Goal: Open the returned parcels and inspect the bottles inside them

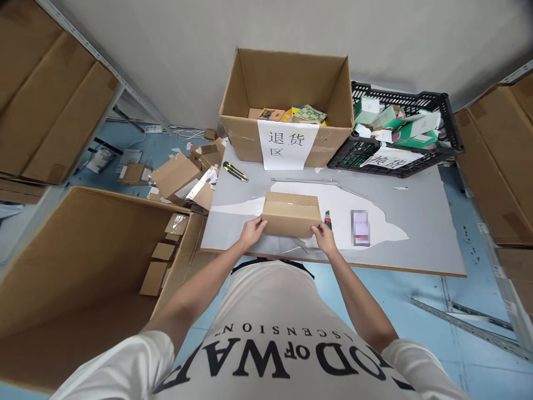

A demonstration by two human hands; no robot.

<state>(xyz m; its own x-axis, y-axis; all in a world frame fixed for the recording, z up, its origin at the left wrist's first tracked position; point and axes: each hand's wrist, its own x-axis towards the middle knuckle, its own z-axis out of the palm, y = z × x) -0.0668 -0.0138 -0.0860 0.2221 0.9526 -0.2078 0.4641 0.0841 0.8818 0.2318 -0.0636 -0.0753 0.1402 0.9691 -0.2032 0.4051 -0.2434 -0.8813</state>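
A small brown cardboard box (290, 215), with tape along its top seam, is in front of me over the table's near half. My left hand (252, 231) grips its lower left corner, thumb and fingers closed on the edge. At the lower right corner, my right hand (323, 236) holds it the same way. A red and black utility knife (328, 220) lies just right of the box. Farther right rests a phone (360, 228) with its screen blurred. A yellow and black box cutter (235, 171) lies at the table's back left.
A large open carton (241, 133) with a paper sign stands at the table's back, beside a black crate (452, 128) of green and white boxes. Discarded cardboard (177, 178) is heaped left. A big carton (83, 239) stands at lower left. Shelves with cartons (495, 166) flank the right.
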